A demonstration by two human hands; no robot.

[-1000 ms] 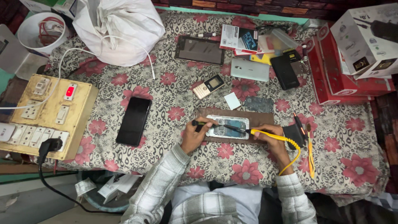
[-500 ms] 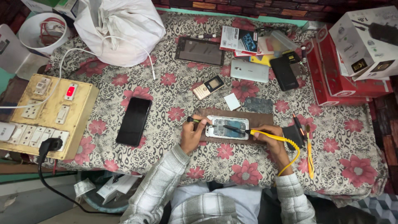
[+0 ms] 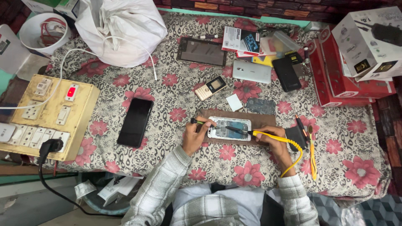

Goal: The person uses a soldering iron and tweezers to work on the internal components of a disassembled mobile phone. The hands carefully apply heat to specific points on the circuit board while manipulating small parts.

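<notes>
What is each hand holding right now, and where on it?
Right hand grips the yellow soldering iron by its handle. Left hand pinches a dark, green-banded tool near its middle.

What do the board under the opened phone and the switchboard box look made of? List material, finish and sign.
Board under the opened phone: probably wood or hardboard, matte brown, flat, with no shine.
Switchboard box: looks like painted wood, dull cream-yellow, with square edges; its switches and sockets look like white plastic.

Our left hand (image 3: pixel 195 136) has shifted its dark tool (image 3: pixel 200 121) slightly; soldering iron tip (image 3: pixel 234 130) now further onto the phone (image 3: pixel 229 128).
</notes>
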